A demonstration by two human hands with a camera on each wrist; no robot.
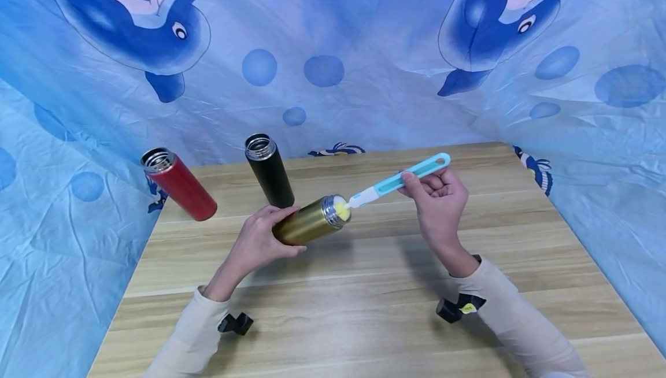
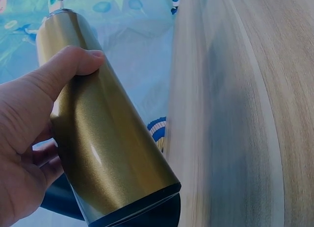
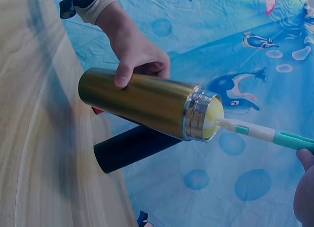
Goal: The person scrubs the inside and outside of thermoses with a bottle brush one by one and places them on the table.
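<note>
My left hand (image 1: 264, 233) grips a gold thermos bottle (image 1: 307, 222), its thumb and fingers round the body, and holds it tilted with the open mouth toward the right. A bottle brush (image 1: 411, 175) with a teal and white handle is pinched between the thumb and fingers of my right hand (image 1: 439, 199). The brush's yellow and white sponge head (image 3: 213, 118) sits in the bottle's threaded mouth, partly hidden inside. In the left wrist view the gold bottle (image 2: 108, 138) fills the middle, with the left thumb pressing along its side.
A black bottle (image 1: 272, 175) stands uncapped just behind the gold one. Farther left is a red bottle (image 1: 187, 187), also without a lid. The wooden table (image 1: 364, 308) ends at a blue curtain (image 1: 364, 106) printed with dolphins.
</note>
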